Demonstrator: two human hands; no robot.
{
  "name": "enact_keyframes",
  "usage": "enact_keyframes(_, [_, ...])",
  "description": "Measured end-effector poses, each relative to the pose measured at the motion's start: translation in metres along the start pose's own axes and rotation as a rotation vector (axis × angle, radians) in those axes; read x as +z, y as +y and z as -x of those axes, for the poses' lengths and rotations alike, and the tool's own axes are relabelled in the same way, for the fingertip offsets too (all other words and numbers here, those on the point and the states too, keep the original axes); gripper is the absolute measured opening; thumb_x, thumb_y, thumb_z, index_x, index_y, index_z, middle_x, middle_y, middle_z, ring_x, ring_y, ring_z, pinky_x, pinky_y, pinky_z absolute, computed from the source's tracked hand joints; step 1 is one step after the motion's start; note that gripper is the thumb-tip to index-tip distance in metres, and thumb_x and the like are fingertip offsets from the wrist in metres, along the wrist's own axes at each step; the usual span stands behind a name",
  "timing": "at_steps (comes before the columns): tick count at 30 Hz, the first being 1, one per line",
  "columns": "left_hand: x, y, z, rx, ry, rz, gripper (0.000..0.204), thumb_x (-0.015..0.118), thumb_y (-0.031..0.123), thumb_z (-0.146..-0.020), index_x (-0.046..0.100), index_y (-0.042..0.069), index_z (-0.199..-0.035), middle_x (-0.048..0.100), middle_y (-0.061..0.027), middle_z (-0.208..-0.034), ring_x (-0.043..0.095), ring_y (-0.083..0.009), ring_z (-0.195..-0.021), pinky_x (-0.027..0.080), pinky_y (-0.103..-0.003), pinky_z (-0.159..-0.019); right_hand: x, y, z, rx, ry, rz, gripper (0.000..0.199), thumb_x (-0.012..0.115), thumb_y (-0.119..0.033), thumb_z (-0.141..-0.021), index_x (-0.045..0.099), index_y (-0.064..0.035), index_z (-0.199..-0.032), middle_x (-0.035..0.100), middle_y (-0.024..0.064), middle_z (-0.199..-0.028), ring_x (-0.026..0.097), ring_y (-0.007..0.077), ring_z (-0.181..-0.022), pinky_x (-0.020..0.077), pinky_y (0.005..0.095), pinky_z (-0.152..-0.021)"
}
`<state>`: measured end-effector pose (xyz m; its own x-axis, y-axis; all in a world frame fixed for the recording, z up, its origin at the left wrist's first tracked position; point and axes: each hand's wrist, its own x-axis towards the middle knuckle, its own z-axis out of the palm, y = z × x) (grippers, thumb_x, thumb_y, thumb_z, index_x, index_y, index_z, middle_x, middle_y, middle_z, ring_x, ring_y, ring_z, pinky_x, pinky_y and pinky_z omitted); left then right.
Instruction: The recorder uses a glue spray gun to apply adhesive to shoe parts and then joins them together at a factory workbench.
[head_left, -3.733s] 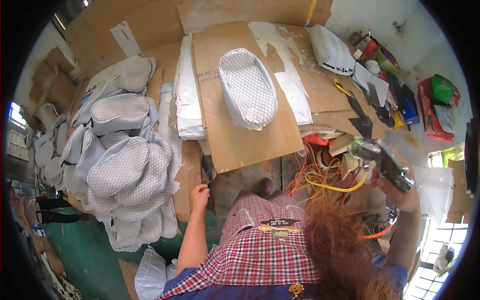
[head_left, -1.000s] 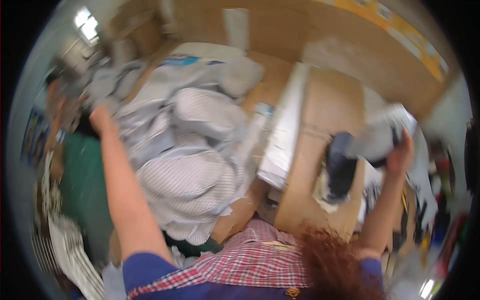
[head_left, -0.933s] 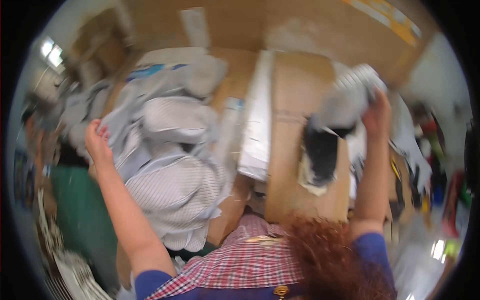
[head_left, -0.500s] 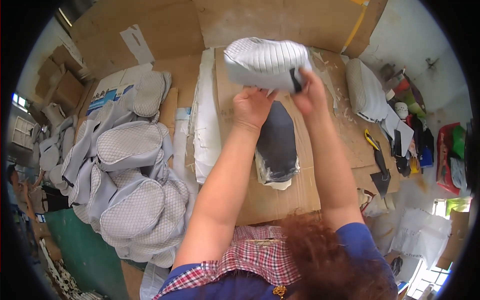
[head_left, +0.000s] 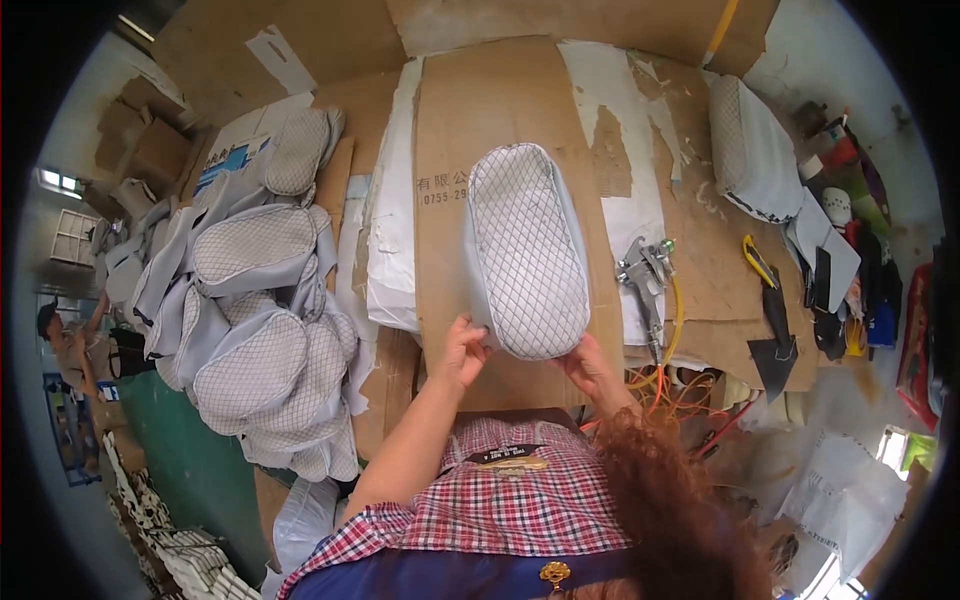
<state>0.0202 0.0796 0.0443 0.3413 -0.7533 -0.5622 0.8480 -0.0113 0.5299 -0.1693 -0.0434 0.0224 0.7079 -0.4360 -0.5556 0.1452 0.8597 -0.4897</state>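
Observation:
A grey cover (head_left: 528,250) with a diamond-quilted top and smooth grey sides rests lengthwise on the cardboard in front of me, quilted side up. Its shape is full and rounded. Whatever is inside it cannot be seen. My left hand (head_left: 464,352) pinches the lower edge at the near left corner. At the near right corner my right hand (head_left: 592,370) grips the same edge, its fingertips partly hidden beneath the cover.
Left of me stands a heap of similar quilted covers (head_left: 262,360). A spray gun (head_left: 645,285) with a yellow hose lies to the right, and farther right are a yellow-handled cutter (head_left: 757,262) and another grey cover (head_left: 755,150). A person (head_left: 75,345) is at the far left.
The grey cover has come down toward me from above the far side and turned quilted face up. The dark block is no longer visible. Both hands moved nearer; the spray gun is now uncovered.

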Motion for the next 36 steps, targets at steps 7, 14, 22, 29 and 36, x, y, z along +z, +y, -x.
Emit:
enact_keyframes(7, [-0.035, 0.000, -0.013, -0.083, 0.343, -0.321, 0.031, 0.052, 0.003, -0.072, 0.048, 0.009, -0.102, 0.057, -0.0055, -0.096, 0.056, -0.0175, -0.088, 0.046, -0.036, -0.070, -0.038, -0.022, -0.012, -0.257, 0.325, 1.165, 0.028, 0.054, -0.007, -0.076, 0.049, -0.0028, -0.104, 0.058, 0.0104, -0.087, 0.057, 0.0274, -0.083, 0.0474, 0.0375, -0.071])
enact_keyframes(14, [0.104, 0.086, -0.072, 1.349, 0.335, -1.651, 0.045, 0.055, 0.018, -0.076, 0.046, -0.001, -0.116, 0.048, -0.0186, -0.118, 0.041, -0.0309, -0.113, 0.030, -0.037, -0.096, -0.079, -0.122, 0.031, -1.011, 0.567, 1.874, 0.055, 0.066, -0.016, -0.066, 0.043, -0.0006, -0.114, 0.047, 0.0185, -0.108, 0.042, 0.0348, -0.103, 0.0356, 0.0411, -0.089])
enact_keyframes(22, [0.153, 0.052, -0.150, 0.762, 0.346, -2.203, 0.072, 0.042, 0.051, -0.080, 0.028, 0.006, -0.133, 0.014, -0.0185, -0.142, 0.007, -0.0361, -0.132, 0.005, -0.052, -0.103, -0.076, -0.136, 0.022, -0.572, 0.545, 1.982, 0.077, 0.068, -0.010, -0.056, 0.036, -0.0084, -0.125, 0.047, 0.0179, -0.109, 0.044, 0.0347, -0.100, 0.0386, 0.0396, -0.088])
enact_keyframes(29, [0.123, 0.039, -0.097, 0.777, 0.296, -2.093, 0.069, 0.043, 0.052, -0.078, 0.032, 0.010, -0.132, 0.018, -0.0177, -0.141, 0.009, -0.0410, -0.130, 0.005, -0.056, -0.101, 0.010, -0.174, 0.146, -0.788, 0.194, 1.236, 0.063, 0.057, 0.000, -0.070, 0.034, -0.0063, -0.128, 0.053, 0.0089, -0.099, 0.052, 0.0151, -0.088, 0.0407, 0.0260, -0.080])
enact_keyframes(36, [0.103, -0.020, 0.007, 0.831, -0.085, -2.037, 0.056, 0.053, 0.037, -0.076, 0.042, 0.011, -0.125, 0.031, -0.0168, -0.134, 0.020, -0.0394, -0.126, 0.013, -0.057, -0.099, 0.101, -0.148, 0.229, -0.565, -0.154, 0.955, 0.057, 0.059, 0.000, -0.076, 0.035, -0.0028, -0.128, 0.054, 0.0037, -0.091, 0.051, 0.0111, -0.082, 0.0429, 0.0254, -0.075])
